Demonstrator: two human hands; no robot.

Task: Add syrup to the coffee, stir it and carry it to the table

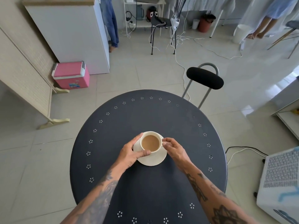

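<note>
Both hands (129, 155) (174, 149) hiding cup (151, 143) handle

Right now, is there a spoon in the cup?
No: the cup on its saucer shows only milky coffee, with the left hand round it and the right hand at its handle.

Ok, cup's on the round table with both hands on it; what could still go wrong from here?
1. The coffee is fairly high in the cup; a jerky release by the right hand pinching the handle could slop it over.
2. The left hand lies against the cup and over the saucer; pulling away carelessly might drag or tip them.
3. They sit toward the near side of the table, so the forearms could knock them.
</note>
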